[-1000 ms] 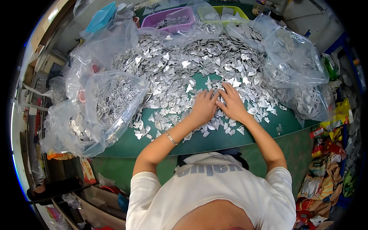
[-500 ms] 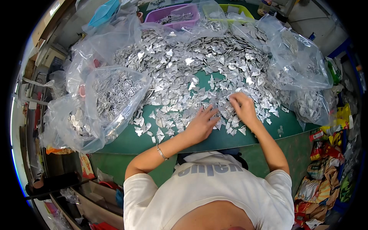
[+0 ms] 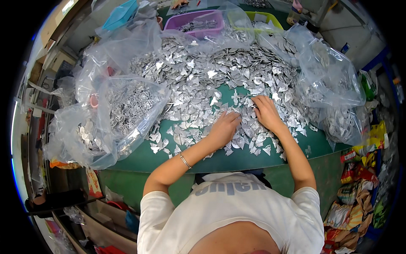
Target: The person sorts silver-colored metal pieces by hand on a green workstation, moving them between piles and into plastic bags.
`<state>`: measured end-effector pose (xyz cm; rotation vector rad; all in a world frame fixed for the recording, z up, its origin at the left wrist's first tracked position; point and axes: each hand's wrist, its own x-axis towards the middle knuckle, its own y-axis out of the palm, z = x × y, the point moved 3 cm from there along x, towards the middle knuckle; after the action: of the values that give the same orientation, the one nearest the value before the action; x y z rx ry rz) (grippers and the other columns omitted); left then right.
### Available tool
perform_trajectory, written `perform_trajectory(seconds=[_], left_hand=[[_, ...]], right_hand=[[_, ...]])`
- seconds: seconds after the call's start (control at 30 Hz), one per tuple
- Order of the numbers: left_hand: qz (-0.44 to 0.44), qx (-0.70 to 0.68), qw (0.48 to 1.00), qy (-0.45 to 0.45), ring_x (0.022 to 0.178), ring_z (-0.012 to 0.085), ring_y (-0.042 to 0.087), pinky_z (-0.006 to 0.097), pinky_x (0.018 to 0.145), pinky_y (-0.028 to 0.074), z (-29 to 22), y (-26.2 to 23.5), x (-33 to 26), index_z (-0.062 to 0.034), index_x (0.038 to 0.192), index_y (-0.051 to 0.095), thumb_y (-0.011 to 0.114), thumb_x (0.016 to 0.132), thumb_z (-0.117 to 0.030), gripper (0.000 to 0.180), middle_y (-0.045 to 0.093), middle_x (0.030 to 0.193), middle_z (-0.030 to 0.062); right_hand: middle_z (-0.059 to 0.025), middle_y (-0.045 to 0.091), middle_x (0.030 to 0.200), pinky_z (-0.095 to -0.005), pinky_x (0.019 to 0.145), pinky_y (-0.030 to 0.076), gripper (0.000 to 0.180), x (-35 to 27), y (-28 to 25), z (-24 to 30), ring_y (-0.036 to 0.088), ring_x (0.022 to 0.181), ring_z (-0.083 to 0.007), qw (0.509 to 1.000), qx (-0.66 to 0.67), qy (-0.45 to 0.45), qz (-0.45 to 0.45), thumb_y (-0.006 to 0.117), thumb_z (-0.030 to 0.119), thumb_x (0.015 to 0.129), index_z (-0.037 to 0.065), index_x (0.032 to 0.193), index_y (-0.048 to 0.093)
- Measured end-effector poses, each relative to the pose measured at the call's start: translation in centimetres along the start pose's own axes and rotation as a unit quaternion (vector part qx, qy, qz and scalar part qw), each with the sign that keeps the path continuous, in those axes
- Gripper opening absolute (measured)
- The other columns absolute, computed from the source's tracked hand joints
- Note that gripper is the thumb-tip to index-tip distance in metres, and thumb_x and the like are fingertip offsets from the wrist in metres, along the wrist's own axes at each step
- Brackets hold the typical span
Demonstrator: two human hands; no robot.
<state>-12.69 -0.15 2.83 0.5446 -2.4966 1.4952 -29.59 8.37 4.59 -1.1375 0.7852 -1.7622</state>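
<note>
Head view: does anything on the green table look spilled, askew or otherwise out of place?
Nothing clearly stands out. The silver metal pieces lie loose across the green table, under both hands, and more fill the clear plastic bags at each side.

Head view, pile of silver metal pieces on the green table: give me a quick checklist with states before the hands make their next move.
1. Left hand flat on the small silver metal pieces: ok.
2. Right hand resting on the same pile, apart from the left hand: ok.
3. Either hand's grip closed on a piece: cannot tell, the fingers cover what is under them.
4. Bare patch of green table showing at the near edge in front of the hands: ok.
5. Clear plastic bag of round silver parts lying at the left, mouth open toward the pile: ok.
6. Purple plastic tray at the far edge, beyond the pile: ok; its contents cannot tell.
</note>
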Motion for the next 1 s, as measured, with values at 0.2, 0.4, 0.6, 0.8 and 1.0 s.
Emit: perform_trajectory(seconds=[0.2,0.4,0.6,0.8,1.0], left_hand=[[-0.114,0.013,0.993,-0.038,0.095,0.0303,0.052,0.042,0.082,0.038,2.2,-0.8,3.0,-0.0039,0.101,0.06,0.059,0.077,-0.005,0.024,0.055,0.102,0.0126],[-0.047,0.065,0.993,-0.085,0.092,0.027,0.049,0.039,0.077,0.036,3.2,0.4,6.3,-0.0065,0.099,0.062,0.069,0.071,-0.017,0.03,0.053,0.093,0.0085],[-0.032,0.109,0.991,-0.076,0.094,0.0254,0.048,0.04,0.077,0.034,3.3,1.2,7.4,-0.0064,0.094,0.063,0.07,0.07,-0.018,0.028,0.052,0.093,0.0085],[-0.005,0.076,0.991,-0.111,0.095,0.0256,0.049,0.04,0.078,0.034,3.8,1.8,8.0,-0.0063,0.09,0.063,0.069,0.069,-0.016,0.023,0.053,0.092,0.0087],[-0.069,-0.105,0.975,-0.185,0.075,0.0192,0.056,0.031,0.065,0.042,6.5,1.9,7.8,-0.0009,0.085,0.065,0.066,0.074,-0.015,0.018,0.06,0.08,0.0093]], right_hand=[[-0.0106,0.054,0.102,-0.0372,0.081,0.037,0.03,0.8,-0.4,-0.1,0.049,0.098,-0.028,0.996,-0.043,0.034,0.071,0.062,0.006,0.072,0.003,0.101,0.054],[-0.0092,0.052,0.099,-0.0374,0.079,0.036,0.044,0.0,-1.4,-0.6,0.047,0.095,-0.0284,0.998,-0.056,0.016,0.039,0.07,0.013,0.069,0.003,0.108,0.052],[-0.009,0.051,0.091,-0.0369,0.079,0.035,0.033,-1.1,-2.3,-1.1,0.047,0.091,-0.0279,0.996,-0.025,0.081,0.014,0.071,0.013,0.067,0.003,0.094,0.055],[-0.0107,0.054,0.08,-0.0368,0.08,0.036,0.026,-2.5,-2.7,-1.7,0.051,0.083,-0.0282,0.991,0.046,0.116,-0.056,0.065,0.003,0.071,0.004,0.095,0.055],[-0.0138,0.054,0.081,-0.0351,0.071,0.042,0.015,-3.3,-3.7,-3.9,0.053,0.078,-0.0293,0.955,0.15,0.225,-0.124,0.051,0.009,0.086,0.0,0.092,0.061]])
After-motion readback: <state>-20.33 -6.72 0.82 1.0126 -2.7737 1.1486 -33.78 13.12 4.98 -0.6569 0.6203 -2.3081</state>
